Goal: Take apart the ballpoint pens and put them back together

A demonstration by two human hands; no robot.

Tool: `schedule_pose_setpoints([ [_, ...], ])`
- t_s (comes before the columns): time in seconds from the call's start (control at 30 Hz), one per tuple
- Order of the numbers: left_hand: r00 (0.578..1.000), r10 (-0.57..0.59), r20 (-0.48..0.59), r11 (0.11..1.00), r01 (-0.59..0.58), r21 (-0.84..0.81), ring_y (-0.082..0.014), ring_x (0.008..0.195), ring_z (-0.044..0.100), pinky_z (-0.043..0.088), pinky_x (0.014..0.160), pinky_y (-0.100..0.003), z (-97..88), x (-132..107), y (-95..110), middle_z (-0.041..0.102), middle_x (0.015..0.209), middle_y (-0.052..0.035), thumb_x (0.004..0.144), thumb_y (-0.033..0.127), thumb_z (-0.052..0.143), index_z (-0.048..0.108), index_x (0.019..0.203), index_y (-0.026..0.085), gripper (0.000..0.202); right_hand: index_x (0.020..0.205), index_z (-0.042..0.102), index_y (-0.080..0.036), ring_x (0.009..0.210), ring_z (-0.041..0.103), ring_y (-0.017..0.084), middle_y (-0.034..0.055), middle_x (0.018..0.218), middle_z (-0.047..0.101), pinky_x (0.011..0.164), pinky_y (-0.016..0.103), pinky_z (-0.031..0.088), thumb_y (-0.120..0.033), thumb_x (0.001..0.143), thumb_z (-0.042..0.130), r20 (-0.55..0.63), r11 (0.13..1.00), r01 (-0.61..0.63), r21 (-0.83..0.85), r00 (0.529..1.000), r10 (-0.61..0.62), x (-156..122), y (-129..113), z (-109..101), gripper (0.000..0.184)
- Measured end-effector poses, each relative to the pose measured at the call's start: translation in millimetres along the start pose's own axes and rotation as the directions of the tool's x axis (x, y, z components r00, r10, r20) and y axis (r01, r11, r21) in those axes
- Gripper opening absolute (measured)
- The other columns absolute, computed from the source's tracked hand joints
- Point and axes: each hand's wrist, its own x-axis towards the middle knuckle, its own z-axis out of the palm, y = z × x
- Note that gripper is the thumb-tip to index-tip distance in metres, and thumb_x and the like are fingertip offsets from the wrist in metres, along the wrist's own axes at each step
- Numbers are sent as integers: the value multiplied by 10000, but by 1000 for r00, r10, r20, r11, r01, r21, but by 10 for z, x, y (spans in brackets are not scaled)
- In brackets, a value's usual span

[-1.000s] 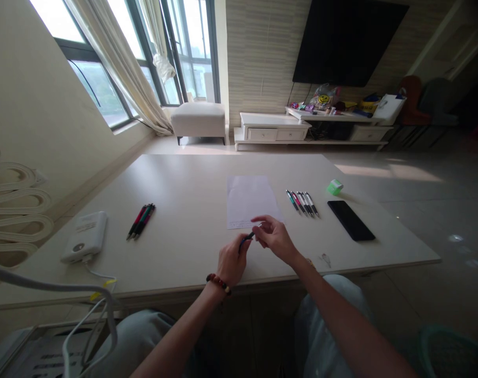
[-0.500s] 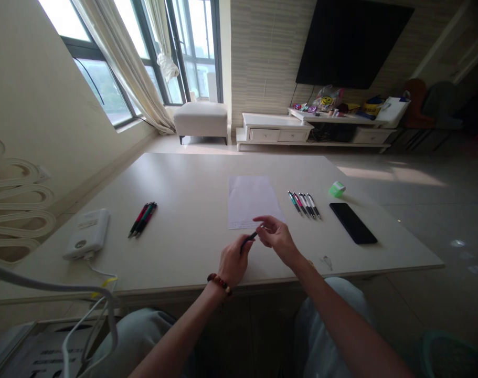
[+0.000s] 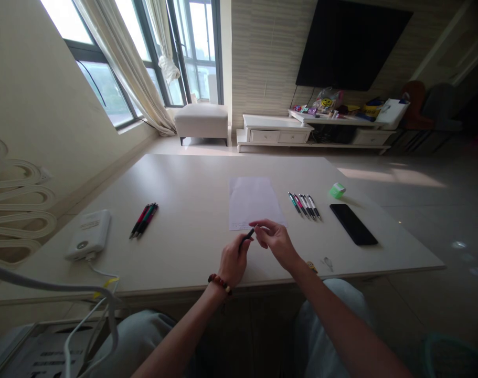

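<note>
Pale table [image 3: 191,199], left-hand grip [image 3: 233,265] holding dark pen [image 3: 246,237], right hand [image 3: 274,242] beside, white cabinet [image 3: 278,136] beyond

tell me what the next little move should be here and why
Probably bring the pen down onto the sheet of paper: the left hand already grips it, the right hand sits beside its far end, and the sheet's near edge lies just beyond them.

I saw a living room in a home: a big TV [image 3: 352,44] hung on the wall, a white cabinet [image 3: 278,136] stood under it, and a soft stool [image 3: 201,121] sat left of it.
</note>
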Motion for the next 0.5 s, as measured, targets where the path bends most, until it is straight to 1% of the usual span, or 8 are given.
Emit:
schedule_pose_setpoints([
  [0.07,1000,-5,-10,1000,5,-3,-122,625,569,402,605,-222,-1,-6,15,643,734,-12,908,353,361,595,936,186,289,730,644,-167,501,433,76,9,682,568,434,216,332,-381,686,694,-35,999,39,-2,999,-39,11,-12,25,224],
  [0.13,1000,-6,-22,1000,6,-9,-111,577,530,381,578,-216,-4,-6,39,609,677,2,902,357,374,600,923,181,288,651,602,-162,508,450,69,34,800,607,432,214,345,-363,646,730,-79,998,60,22,995,-58,12,-47,59,239],
  [0.17,999,-8,-32,1000,7,-17,-105,554,505,368,563,-213,-8,-2,55,590,650,10,898,358,381,602,915,177,286,674,605,-163,492,445,62,44,851,622,430,217,349,-365,658,722,-70,997,51,53,996,-47,6,-73,77,234],
  [0.23,998,-13,-54,999,11,-48,-96,521,455,345,538,-210,-20,14,98,551,607,21,894,363,389,606,883,166,293,800,639,-172,437,409,45,61,903,648,419,225,343,-381,727,662,-6,991,16,132,1000,-15,-12,-135,112,222],
  [0.3,998,-17,-56,994,11,-106,-91,509,425,330,518,-210,-35,34,156,529,588,23,892,375,390,610,852,153,315,878,658,-173,398,374,37,75,891,674,404,230,327,-385,762,626,46,981,-13,196,999,4,-29,-193,134,245],
  [0.33,998,-21,-52,990,14,-137,-92,506,421,328,511,-211,-40,41,192,526,581,22,891,382,392,615,843,148,327,869,665,-168,387,360,36,77,857,684,393,229,313,-382,755,634,45,975,-25,222,999,15,-36,-215,138,245],
  [0.4,998,-31,-45,982,22,-187,-101,526,455,350,525,-215,-38,48,279,553,595,11,881,391,416,634,867,148,327,792,671,-153,375,336,36,73,768,694,370,223,277,-366,702,689,-15,966,-43,257,999,48,-42,-251,136,232],
  [0.5,993,-53,-103,974,29,-225,-139,671,563,412,640,-239,4,49,429,652,755,-28,852,381,486,655,951,174,285,738,662,-139,375,303,33,68,692,688,351,213,248,-351,647,734,-164,967,-54,247,982,97,-54,-304,120,241],
])
